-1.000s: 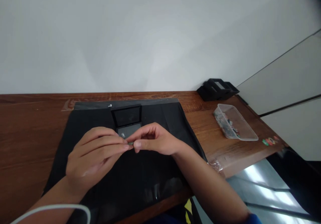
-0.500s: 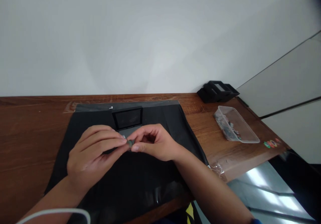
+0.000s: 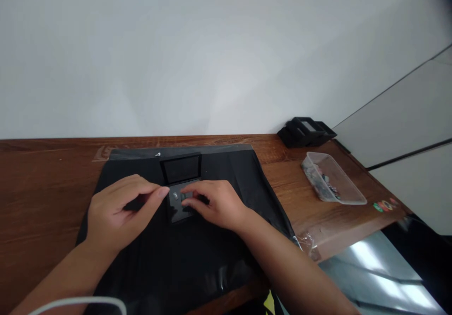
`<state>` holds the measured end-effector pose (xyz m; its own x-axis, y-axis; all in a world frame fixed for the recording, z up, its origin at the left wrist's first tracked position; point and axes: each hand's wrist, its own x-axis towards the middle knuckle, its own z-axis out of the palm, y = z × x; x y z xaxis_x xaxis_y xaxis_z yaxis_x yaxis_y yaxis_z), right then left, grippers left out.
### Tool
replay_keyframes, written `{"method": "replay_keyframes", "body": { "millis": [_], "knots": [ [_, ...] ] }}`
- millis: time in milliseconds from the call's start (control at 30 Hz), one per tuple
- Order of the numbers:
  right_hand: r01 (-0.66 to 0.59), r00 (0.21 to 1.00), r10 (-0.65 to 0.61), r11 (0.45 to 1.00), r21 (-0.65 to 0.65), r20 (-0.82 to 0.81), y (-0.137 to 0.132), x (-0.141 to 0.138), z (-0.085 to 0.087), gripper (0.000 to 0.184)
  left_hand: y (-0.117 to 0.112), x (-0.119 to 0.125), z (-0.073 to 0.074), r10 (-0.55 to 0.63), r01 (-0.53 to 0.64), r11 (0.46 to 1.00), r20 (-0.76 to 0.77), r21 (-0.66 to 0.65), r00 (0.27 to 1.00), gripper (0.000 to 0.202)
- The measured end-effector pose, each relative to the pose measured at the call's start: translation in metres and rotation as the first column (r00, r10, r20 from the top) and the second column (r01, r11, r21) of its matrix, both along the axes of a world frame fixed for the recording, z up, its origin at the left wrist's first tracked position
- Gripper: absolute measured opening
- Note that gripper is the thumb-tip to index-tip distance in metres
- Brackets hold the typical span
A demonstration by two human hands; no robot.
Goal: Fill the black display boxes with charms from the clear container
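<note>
A small dark clamshell device (image 3: 180, 183) lies open on a black mat (image 3: 197, 249), its screen half tilted up at the back. My right hand (image 3: 215, 204) rests on the device's grey lower half. Its fingertips are pinched on a small grey part (image 3: 186, 196) and press it against the device. My left hand (image 3: 122, 211) arches over the mat just left of the device. Its fingers are loosely curved and apart, and its thumb tip is close to the device's left edge. Nothing shows in the left hand.
The mat covers a brown wooden table (image 3: 38, 188) set against a white wall. A clear plastic tub (image 3: 332, 178) of small parts stands at the right, with black frames (image 3: 305, 132) stacked behind it. Coloured stickers (image 3: 384, 205) mark the right corner. A white cable (image 3: 77, 302) curves at the bottom left.
Both hands held the small part together above the mat. Now they have parted: the right hand has carried the part down onto the device, and the left has drawn back to the left.
</note>
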<state>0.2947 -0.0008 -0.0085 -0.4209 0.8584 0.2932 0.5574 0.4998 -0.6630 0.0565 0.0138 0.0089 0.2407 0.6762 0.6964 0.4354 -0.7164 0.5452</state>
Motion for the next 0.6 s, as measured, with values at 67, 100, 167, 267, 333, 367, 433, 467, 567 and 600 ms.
{"method": "replay_keyframes", "body": {
  "millis": [67,100,167,267,333,367,433,467,567,600],
  "knots": [
    [0.027,0.999,-0.026,0.999,-0.032,0.046,0.0,-0.001,-0.001,0.026,0.003,-0.003,-0.001,0.052,-0.056,0.995,-0.058,-0.077,0.997,0.024],
    [0.045,0.997,-0.042,0.998,-0.043,0.06,0.001,-0.001,-0.001,0.026,0.005,-0.004,-0.001,0.069,-0.083,0.987,-0.101,-0.136,0.992,0.028],
    [0.084,0.993,-0.079,0.995,-0.059,0.084,0.002,-0.002,0.0,0.025,0.01,-0.008,-0.003,0.079,-0.141,0.945,-0.211,-0.296,0.974,0.037],
    [0.138,0.984,-0.129,0.988,-0.069,0.119,0.004,-0.002,0.001,0.026,0.018,-0.013,-0.007,0.032,-0.227,0.841,-0.374,-0.491,0.927,0.047],
    [0.152,0.982,-0.141,0.985,-0.076,0.126,0.005,-0.004,0.0,0.028,0.021,-0.014,-0.009,-0.027,-0.251,0.795,-0.446,-0.552,0.895,0.051],
    [0.154,0.982,-0.143,0.985,-0.082,0.126,0.005,-0.004,-0.001,0.028,0.021,-0.013,-0.01,-0.054,-0.256,0.783,-0.472,-0.567,0.88,0.052],
    [0.151,0.982,-0.137,0.983,-0.104,0.133,0.007,-0.006,-0.003,0.028,0.022,-0.012,-0.012,-0.1,-0.253,0.775,-0.507,-0.58,0.856,0.049],
    [0.148,0.981,-0.13,0.982,-0.119,0.142,0.007,-0.007,-0.003,0.028,0.021,-0.011,-0.013,-0.117,-0.25,0.772,-0.518,-0.584,0.848,0.047],
    [0.145,0.975,-0.113,0.976,-0.163,0.19,0.009,-0.009,-0.003,0.028,0.021,-0.008,-0.014,-0.155,-0.249,0.752,-0.531,-0.61,0.833,0.045],
    [0.15,0.972,-0.113,0.973,-0.174,0.207,0.009,-0.01,-0.003,0.028,0.02,-0.007,-0.014,-0.166,-0.249,0.74,-0.529,-0.624,0.832,0.045]
  ]
}}
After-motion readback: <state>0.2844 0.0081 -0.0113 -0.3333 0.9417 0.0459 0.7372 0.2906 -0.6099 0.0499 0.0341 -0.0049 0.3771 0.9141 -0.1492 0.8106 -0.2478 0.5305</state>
